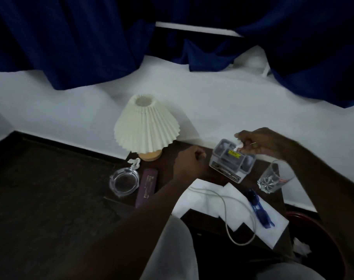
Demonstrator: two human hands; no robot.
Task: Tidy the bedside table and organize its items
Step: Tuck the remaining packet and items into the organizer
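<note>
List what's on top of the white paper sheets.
On the white paper sheets lie a looped white cable and a blue translucent plastic tool. Whatever sits beneath the sheets is covered, so it cannot be seen.

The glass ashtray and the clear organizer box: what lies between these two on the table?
In the head view, a purple case lies beside the ashtray; then the left hand, curled, comes before the organizer box.
</note>
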